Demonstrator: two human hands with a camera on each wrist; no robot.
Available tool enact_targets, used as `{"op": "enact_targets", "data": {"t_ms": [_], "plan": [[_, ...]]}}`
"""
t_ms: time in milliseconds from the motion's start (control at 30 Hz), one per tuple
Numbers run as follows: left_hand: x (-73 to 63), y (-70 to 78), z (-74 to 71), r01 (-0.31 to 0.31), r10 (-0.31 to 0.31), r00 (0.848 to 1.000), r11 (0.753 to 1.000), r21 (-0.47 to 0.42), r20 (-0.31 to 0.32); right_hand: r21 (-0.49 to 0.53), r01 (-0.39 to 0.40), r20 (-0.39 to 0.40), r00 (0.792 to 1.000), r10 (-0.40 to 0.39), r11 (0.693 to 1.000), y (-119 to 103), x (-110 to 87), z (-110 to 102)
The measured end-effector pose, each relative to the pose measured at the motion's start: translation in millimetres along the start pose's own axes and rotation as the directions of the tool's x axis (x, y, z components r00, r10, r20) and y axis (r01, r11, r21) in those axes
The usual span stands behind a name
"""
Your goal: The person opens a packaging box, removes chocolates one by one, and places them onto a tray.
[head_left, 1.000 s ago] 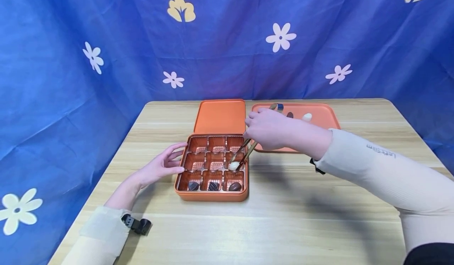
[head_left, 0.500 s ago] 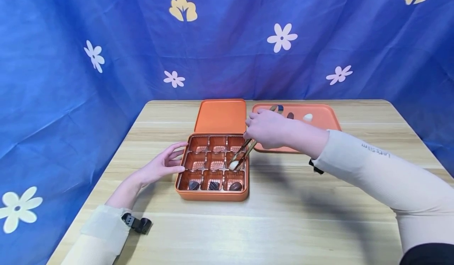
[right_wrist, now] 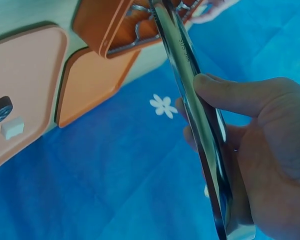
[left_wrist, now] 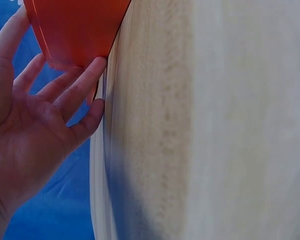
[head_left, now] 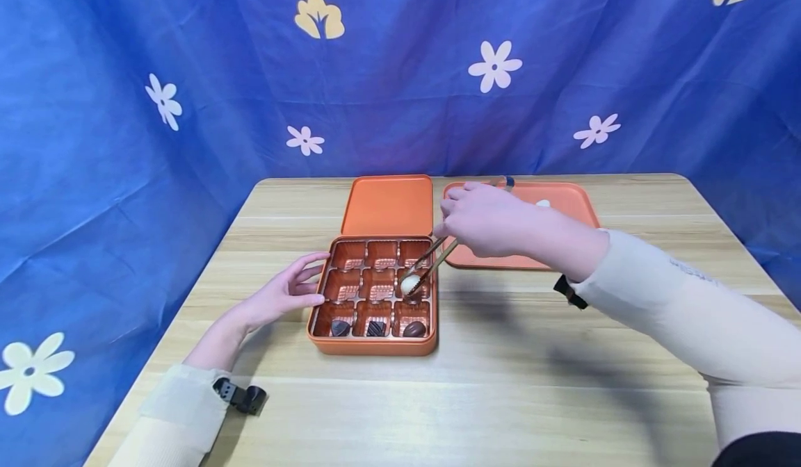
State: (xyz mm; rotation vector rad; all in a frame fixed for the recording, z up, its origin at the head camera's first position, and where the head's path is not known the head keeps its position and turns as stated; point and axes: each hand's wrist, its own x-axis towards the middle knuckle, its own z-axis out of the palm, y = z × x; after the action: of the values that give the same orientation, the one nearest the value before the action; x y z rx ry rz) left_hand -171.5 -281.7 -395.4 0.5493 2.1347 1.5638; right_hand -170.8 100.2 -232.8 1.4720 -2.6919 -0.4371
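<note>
My right hand holds golden metal tongs with the thumb along one arm. The tong tips reach into the right compartment of the middle row of an orange box. A white chocolate sits between those tips; whether they squeeze it I cannot tell. My left hand rests against the box's left side, fingers spread and fairly straight, the fingertips touching the wall in the left wrist view. In the front row lie a dark pointed chocolate, a striped square chocolate and a smooth brown chocolate.
Behind the box lies its orange lid. A pink tray stands at the back right, partly covered by my right arm. On it, the right wrist view shows a dark round chocolate and a white piece.
The right hand has shifted slightly right, and the tongs lean more. The white chocolate has moved a little back and left into the compartment. My left hand stays in place.
</note>
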Motion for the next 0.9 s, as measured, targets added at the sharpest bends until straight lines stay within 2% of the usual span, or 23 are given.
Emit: {"op": "enact_targets", "data": {"t_ms": [233,467,767,900], "plan": [[1.1,-0.1,-0.1,-0.004,0.004,1.000,1.000,-0.002,0.003,0.070,-0.046,-0.117,0.992,0.054,0.996,14,-28.0,1],[-1.1,1.3,-0.2,-0.012,0.012,1.000,1.000,-0.014,0.004,0.084,-0.108,-0.269,0.955,0.127,0.991,31,-67.3,17],[-1.0,0.6,-0.6,-0.026,0.026,1.000,1.000,-0.016,0.007,0.209,-0.299,-0.256,0.902,0.347,0.931,57,-127.0,67],[0.3,0.1,0.2,-0.024,0.025,1.000,1.000,-0.013,0.008,0.240,-0.372,-0.262,0.865,0.429,0.897,69,-151.5,87]]}}
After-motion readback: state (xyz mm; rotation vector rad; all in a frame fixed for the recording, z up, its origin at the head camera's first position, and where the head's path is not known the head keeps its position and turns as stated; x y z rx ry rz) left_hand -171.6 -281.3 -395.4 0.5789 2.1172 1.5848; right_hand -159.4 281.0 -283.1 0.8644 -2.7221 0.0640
